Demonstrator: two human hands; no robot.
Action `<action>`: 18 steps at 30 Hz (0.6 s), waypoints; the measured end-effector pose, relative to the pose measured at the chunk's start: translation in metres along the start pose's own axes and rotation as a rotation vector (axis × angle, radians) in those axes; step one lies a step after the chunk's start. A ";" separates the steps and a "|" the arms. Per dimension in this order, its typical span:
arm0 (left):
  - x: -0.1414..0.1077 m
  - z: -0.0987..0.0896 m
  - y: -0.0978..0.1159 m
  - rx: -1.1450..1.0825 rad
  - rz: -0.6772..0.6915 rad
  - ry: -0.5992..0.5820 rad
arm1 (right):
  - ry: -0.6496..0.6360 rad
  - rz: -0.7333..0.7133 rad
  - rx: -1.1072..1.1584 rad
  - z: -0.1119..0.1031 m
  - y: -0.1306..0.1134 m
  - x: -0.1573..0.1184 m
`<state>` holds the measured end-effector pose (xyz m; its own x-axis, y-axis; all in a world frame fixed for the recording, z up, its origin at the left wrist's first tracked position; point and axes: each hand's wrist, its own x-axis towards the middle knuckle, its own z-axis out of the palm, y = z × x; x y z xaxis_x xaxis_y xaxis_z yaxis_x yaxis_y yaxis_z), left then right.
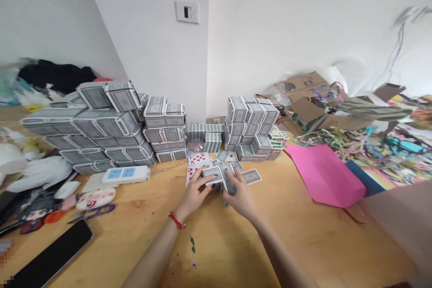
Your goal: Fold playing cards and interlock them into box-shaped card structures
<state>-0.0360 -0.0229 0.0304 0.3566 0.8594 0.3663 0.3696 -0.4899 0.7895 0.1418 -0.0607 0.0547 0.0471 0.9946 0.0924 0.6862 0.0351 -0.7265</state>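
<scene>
My left hand (195,192), with a red cord bracelet at the wrist, has its fingers closed on a stack of grey-backed playing cards (212,172). Close beside it, my right hand (240,194) grips another bunch of playing cards (230,184), which tilts against the first. Both are held low at the table's middle; the fingers hide part of the cards. Behind the left hand lie face-up red-heart cards (200,159). A loose face-down card (251,176) lies right of the right hand, and a few more cards (227,156) lie just behind.
Large piles of card decks stand at the left (108,135) and right (251,121), with green-edged stacks (213,141) between. At left are a power strip (126,174), scissors (96,211) and a phone (54,256). Pink paper (329,175) and tangled cords (364,144) lie at right.
</scene>
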 end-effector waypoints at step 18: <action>-0.003 -0.012 -0.002 0.122 0.048 -0.124 | -0.021 0.008 -0.055 0.003 0.001 -0.002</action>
<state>-0.0480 -0.0226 0.0342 0.4766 0.8136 0.3331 0.4479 -0.5507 0.7044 0.1400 -0.0626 0.0515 0.0378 0.9967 0.0718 0.7245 0.0222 -0.6889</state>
